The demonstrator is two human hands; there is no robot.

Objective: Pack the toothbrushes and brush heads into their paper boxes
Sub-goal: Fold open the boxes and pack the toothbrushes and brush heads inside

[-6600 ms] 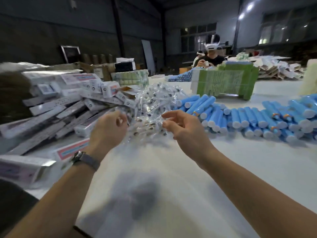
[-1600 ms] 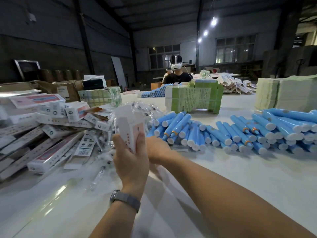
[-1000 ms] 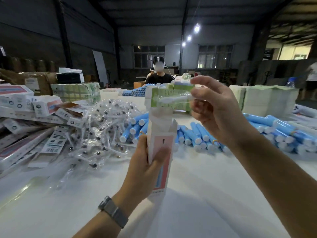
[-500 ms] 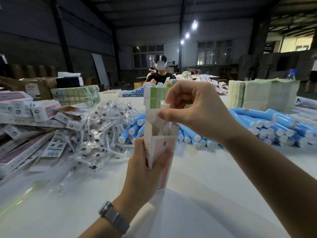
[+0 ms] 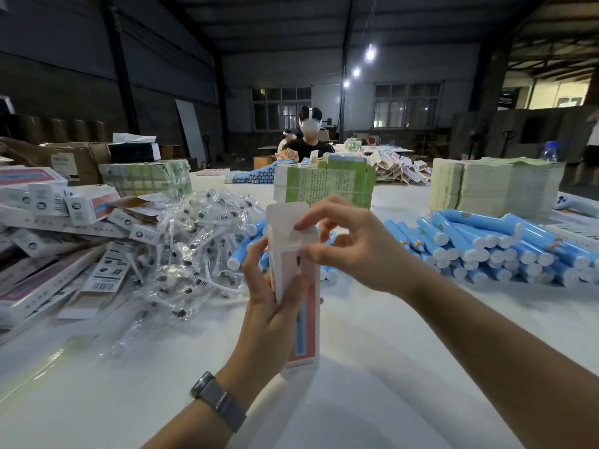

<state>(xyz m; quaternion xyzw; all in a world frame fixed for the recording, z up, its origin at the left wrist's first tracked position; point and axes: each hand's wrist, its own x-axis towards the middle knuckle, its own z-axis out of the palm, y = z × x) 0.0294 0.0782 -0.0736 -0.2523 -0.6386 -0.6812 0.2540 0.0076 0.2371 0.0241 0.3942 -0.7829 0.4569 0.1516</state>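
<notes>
Left hand (image 5: 269,306) grips upright pink-and-white paper box (image 5: 303,306) w/ right hand (image 5: 353,251) pinching its open top flap; blue toothbrush handles (image 5: 486,241) & bagged brush heads (image 5: 194,241) mostly unpacked.

A broad white table (image 5: 372,384) carries a heap of long white printed paper boxes (image 5: 48,247) at left, clear-wrapped brush heads (image 5: 194,247) centre-left, and blue cylindrical toothbrush handles (image 5: 486,247) at right

dim hall | ceiling lamps (image 5: 370,54) glare | soft table shadows | wide-angle edge bending
</notes>
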